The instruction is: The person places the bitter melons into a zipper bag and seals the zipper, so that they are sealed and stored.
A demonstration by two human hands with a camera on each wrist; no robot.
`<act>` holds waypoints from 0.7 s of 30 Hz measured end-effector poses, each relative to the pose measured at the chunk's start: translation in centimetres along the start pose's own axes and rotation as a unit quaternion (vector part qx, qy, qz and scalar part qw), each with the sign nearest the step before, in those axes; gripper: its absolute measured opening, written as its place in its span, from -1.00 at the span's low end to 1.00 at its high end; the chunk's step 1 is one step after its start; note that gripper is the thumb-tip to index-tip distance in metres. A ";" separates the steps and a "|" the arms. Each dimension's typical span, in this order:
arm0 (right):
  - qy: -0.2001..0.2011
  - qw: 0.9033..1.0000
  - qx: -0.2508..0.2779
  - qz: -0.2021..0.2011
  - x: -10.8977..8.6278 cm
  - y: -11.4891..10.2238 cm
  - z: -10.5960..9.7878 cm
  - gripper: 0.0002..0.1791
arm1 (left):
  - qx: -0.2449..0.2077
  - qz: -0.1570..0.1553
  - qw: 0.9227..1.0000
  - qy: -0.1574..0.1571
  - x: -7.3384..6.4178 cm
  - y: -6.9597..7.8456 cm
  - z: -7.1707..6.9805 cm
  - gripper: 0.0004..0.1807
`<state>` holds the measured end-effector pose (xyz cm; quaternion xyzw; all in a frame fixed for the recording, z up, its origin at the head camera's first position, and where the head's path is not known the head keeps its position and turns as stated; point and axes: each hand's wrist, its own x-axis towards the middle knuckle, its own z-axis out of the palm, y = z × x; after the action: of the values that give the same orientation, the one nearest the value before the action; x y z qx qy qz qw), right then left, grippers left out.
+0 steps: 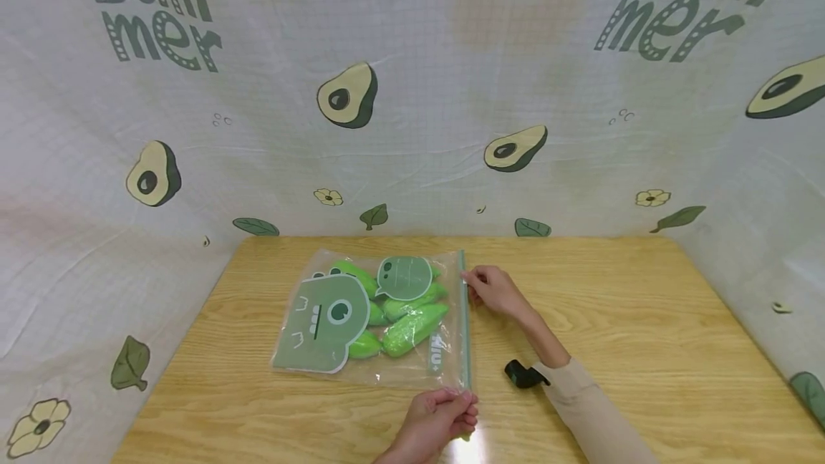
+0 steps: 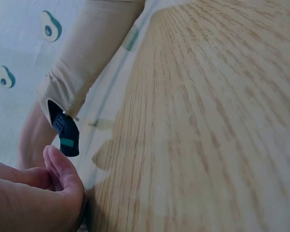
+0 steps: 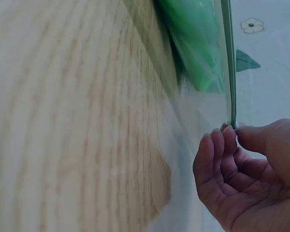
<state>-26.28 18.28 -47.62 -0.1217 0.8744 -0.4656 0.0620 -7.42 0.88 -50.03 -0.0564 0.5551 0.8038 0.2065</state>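
Observation:
A clear zip bag [image 1: 412, 378] with a printed green one-eyed monster lies flat on the table, its green zip strip [image 1: 465, 335] toward the right. Inside are several bright green, long, tapered things [image 1: 412, 331] whose kind I cannot make out. My right hand [image 1: 496, 290] pinches the strip near its far end; in the right wrist view thumb and fingertips meet on the green strip [image 3: 231, 72]. At the strip's near end, my left hand [image 1: 430, 421] pinches the bag's corner. The left wrist view shows that hand [image 2: 36, 198] with curled fingers, the bag out of sight.
The wooden table [image 1: 619, 306] spreads out on both sides of the bag. A pale cloth [image 1: 425, 185] printed with avocados and leaves hangs behind it and at the sides. A small black device [image 1: 520, 374] sits at the right sleeve's cuff.

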 end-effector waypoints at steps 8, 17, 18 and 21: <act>0.003 1.000 0.000 -0.016 1.3 0.3 -0.3 -0.60 | 0.002 -0.001 1.000 -0.002 -0.3 0.2 0.0 -0.71; 0.019 0.999 -0.017 -0.021 2.7 0.7 -0.5 -0.60 | -0.011 -0.007 1.000 0.000 -0.4 0.1 0.0 -0.71; 0.021 0.999 -0.016 -0.019 2.9 0.7 -0.5 -0.60 | -0.013 -0.005 1.000 -0.001 -0.4 0.0 0.0 -0.71; 0.025 0.999 -0.015 -0.013 3.3 0.7 -0.6 -0.60 | -0.017 0.000 1.000 -0.003 -0.3 -0.2 -0.1 -0.71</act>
<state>-29.71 18.26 -47.87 -0.1223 0.8807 -0.4564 0.0324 -7.09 0.75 -50.15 -0.0579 0.5408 0.8131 0.2074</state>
